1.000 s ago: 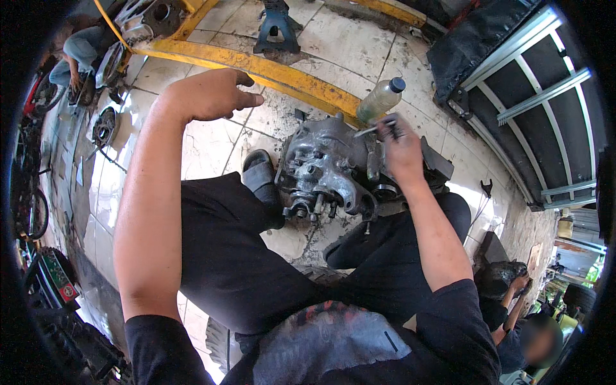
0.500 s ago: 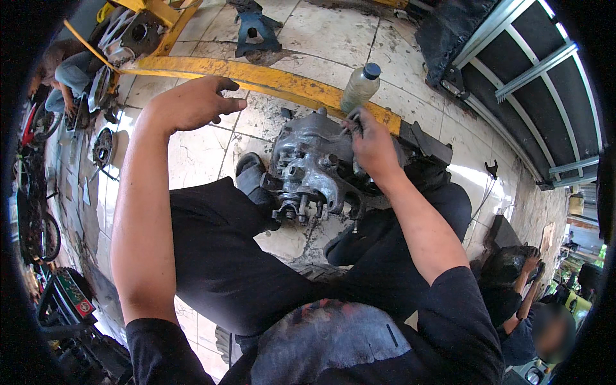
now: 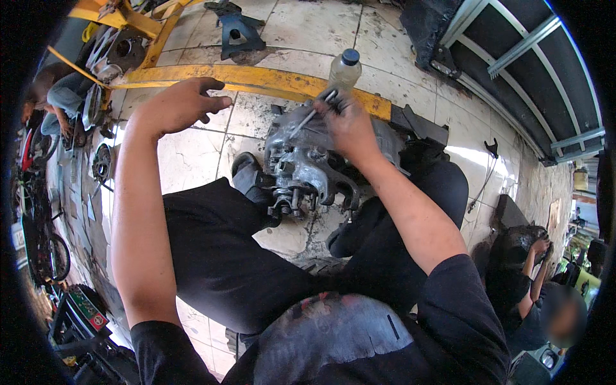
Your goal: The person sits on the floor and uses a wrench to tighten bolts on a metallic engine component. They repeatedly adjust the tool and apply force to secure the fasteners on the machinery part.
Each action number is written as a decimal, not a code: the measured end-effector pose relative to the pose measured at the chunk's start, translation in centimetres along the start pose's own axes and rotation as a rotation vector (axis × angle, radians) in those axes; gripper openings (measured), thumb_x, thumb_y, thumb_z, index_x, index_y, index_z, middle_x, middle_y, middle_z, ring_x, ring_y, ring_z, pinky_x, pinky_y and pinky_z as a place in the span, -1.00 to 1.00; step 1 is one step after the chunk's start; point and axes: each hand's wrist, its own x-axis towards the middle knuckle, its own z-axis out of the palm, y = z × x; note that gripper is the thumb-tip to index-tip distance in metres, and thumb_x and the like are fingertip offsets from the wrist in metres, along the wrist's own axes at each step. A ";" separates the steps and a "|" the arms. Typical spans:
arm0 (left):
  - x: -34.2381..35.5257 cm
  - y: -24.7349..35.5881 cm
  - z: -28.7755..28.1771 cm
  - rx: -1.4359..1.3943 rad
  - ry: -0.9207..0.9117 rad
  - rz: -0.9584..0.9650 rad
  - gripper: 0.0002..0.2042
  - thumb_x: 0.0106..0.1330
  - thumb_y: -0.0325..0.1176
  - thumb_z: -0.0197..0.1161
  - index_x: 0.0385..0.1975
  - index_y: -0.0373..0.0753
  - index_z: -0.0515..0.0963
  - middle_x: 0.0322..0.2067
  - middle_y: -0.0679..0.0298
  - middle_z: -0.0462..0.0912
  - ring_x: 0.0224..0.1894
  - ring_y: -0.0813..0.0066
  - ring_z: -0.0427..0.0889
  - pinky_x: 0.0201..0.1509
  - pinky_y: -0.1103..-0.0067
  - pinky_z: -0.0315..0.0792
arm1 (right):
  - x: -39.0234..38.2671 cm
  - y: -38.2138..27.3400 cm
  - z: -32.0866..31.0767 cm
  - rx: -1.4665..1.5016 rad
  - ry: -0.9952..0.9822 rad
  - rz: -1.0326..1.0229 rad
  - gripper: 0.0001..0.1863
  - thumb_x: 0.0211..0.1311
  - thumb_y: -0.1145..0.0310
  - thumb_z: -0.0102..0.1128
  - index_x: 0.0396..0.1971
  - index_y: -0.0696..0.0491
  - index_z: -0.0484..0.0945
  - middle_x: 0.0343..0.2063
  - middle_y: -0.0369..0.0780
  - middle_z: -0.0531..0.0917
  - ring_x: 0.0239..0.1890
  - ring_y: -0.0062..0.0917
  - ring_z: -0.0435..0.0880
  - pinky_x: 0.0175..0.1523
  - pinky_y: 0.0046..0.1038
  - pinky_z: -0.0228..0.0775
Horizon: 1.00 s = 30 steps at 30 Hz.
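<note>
A grey, greasy metal gear housing (image 3: 301,160) rests on the floor between my legs, its forks and bolts facing me. Above its top my right hand (image 3: 346,125) is closed around a thin metal rod (image 3: 306,120), which slants down to the left toward the casing. Whether the rod's lower end touches the metal I cannot tell. Off to the left, my left hand (image 3: 183,106) hovers near the yellow beam with fingers apart and nothing in them. Just beyond my right hand stands a cloudy plastic bottle (image 3: 345,72) with a dark blue cap.
A yellow steel beam (image 3: 256,79) crosses behind the housing. Beyond it stands a dark blue stand (image 3: 240,35). A black-panelled metal frame (image 3: 526,70) leans at the right. One person (image 3: 64,99) crouches far left; another (image 3: 536,301) works at the lower right. Motorcycles line the left edge.
My right hand has shifted slightly left over the housing, and the rod in it now shows clearly, slanting downward. My left hand keeps its pose. The whole view has shifted a little.
</note>
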 end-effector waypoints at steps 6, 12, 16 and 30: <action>0.0 0.1 -0.1 -0.001 -0.016 -0.031 -0.39 0.44 -0.05 0.33 0.33 -0.36 0.46 -0.07 0.00 0.75 -0.15 0.34 0.75 -0.01 0.44 0.58 | -0.5 0.4 0.2 0.067 -0.068 0.018 -0.81 0.40 0.33 0.25 -0.20 0.16 0.62 -0.32 0.04 0.73 -0.22 -0.09 0.73 -0.06 -0.23 0.50; 0.3 -0.1 0.0 -0.030 -0.028 0.013 -0.33 0.43 0.01 0.30 0.35 -0.39 0.44 -0.02 -0.03 0.75 -0.12 0.31 0.76 0.03 0.41 0.60 | -1.3 1.1 0.1 -0.068 -0.174 -0.146 -0.83 0.41 0.36 0.28 -0.17 0.15 0.65 -0.29 -0.13 0.77 -0.28 -0.42 0.70 -0.05 -0.37 0.51; 0.1 0.2 -0.2 0.040 -0.023 -0.015 -0.34 0.43 0.02 0.29 0.35 -0.39 0.44 -0.03 -0.01 0.76 -0.11 0.32 0.76 0.02 0.41 0.59 | -0.3 -2.8 -1.4 0.017 -0.038 -0.047 -0.82 0.37 0.36 0.28 -0.16 0.15 0.62 -0.25 0.00 0.75 -0.15 -0.14 0.76 -0.02 -0.27 0.53; -0.2 1.8 0.2 0.104 0.040 0.003 -0.35 0.41 0.08 0.31 0.29 -0.35 0.50 -0.10 0.03 0.78 -0.15 0.31 0.78 -0.04 0.35 0.59 | -3.6 0.0 -0.8 -0.291 -0.173 -0.071 -0.78 0.41 0.33 0.22 -0.13 0.18 0.63 -0.24 0.12 0.70 -0.12 0.05 0.72 -0.01 -0.13 0.53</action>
